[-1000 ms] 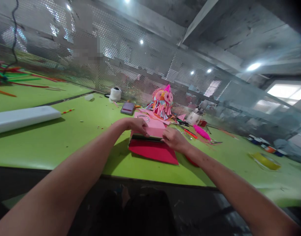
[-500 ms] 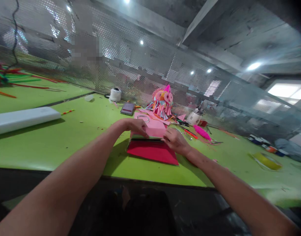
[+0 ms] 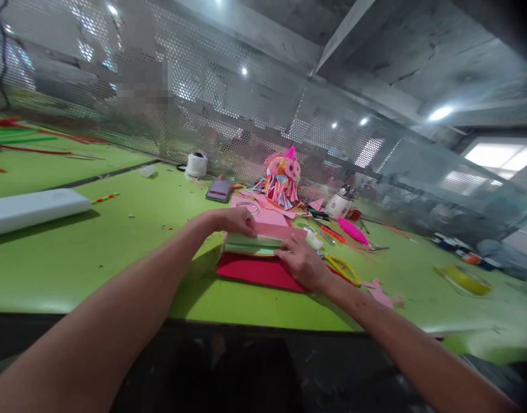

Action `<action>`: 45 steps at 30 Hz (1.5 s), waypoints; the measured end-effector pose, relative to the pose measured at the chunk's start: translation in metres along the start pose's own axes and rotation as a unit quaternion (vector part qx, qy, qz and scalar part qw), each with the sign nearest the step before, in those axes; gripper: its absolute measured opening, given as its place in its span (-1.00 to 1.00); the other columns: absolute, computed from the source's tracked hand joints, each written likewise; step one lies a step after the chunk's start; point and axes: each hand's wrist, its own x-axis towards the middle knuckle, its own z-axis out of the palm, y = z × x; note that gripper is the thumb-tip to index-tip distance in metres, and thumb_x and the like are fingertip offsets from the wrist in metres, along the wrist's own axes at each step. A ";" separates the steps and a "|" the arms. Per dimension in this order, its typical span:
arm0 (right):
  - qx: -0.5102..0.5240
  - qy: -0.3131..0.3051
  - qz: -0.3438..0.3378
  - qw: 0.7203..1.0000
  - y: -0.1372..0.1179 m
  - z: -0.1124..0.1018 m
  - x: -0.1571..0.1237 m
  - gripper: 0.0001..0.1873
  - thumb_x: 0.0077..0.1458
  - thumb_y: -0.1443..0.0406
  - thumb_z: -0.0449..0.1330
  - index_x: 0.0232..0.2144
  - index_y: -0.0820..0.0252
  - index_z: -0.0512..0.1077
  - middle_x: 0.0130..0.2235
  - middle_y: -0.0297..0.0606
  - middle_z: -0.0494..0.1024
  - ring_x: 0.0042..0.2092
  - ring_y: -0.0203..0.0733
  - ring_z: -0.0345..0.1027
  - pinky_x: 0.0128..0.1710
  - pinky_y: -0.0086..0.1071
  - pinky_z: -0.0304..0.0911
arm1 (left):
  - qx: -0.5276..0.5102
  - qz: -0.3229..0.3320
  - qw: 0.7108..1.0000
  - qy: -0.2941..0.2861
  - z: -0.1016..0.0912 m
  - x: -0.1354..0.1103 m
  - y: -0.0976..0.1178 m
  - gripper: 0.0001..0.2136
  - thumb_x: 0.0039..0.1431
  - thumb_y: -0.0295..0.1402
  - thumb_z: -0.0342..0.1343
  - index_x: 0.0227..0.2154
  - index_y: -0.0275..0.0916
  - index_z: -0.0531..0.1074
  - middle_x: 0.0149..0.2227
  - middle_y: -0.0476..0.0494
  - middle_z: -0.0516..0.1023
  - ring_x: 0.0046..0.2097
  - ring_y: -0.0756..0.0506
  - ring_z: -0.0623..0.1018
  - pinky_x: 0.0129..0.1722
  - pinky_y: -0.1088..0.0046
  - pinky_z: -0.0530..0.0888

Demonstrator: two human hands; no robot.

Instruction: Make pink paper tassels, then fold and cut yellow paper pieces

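Observation:
A stack of coloured paper sheets [image 3: 250, 244], pink on top with light green edges, lies on a red sheet [image 3: 254, 271] on the green table [image 3: 117, 241]. My left hand [image 3: 237, 221] curls over the stack's far left corner and lifts its upper sheets. My right hand [image 3: 301, 261] rests on the red sheet at the stack's right end, fingertips pressed against the stack's edge. Yellow-handled scissors [image 3: 343, 268] lie just right of my right hand.
A pink paper craft figure [image 3: 282, 175] stands behind the stack. Near it are a phone [image 3: 219, 189], a white tape roll [image 3: 196, 164], a white jar [image 3: 338, 205], pink scraps [image 3: 381, 292] and a long white box [image 3: 26, 209]. A perforated metal screen [image 3: 246, 115] backs the table.
The top of the stack has been lifted, showing its green edges. My right hand slid slightly toward me along the red sheet, and the scissors have come into view.

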 end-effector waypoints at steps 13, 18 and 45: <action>-0.039 -0.034 0.001 0.999 -0.009 0.003 0.003 -0.77 0.25 0.46 0.04 -0.38 0.29 0.47 -0.37 -0.14 0.43 -0.28 -0.10 0.16 -0.29 -0.24 0.10 | -0.023 -0.006 1.000 -0.006 0.002 0.001 0.002 -0.74 -0.18 -0.17 0.26 -0.61 -0.29 0.44 -0.65 0.09 0.30 -0.53 0.05 0.23 -0.52 0.50 0.13; -0.024 -0.009 0.006 1.000 -0.008 0.002 0.002 -0.73 0.27 0.46 0.00 -0.38 0.28 0.46 -0.38 -0.14 0.43 -0.28 -0.10 0.16 -0.31 -0.26 0.11 | -0.023 -0.006 1.000 -0.006 0.001 0.001 0.004 -0.72 -0.21 -0.17 0.27 -0.67 -0.27 0.37 -0.65 0.09 0.26 -0.55 0.05 0.20 -0.53 0.49 0.11; -0.043 -0.019 0.011 0.999 -0.012 0.004 0.044 -0.76 0.21 0.47 0.06 -0.45 0.21 0.43 -0.42 -0.18 0.44 -0.30 -0.11 0.24 -0.36 -0.28 0.12 | -0.002 0.008 0.999 0.038 0.001 -0.002 0.004 -0.65 -0.21 -0.10 0.24 -0.71 -0.23 0.26 -0.66 0.09 0.14 -0.53 0.03 0.14 -0.52 0.46 0.06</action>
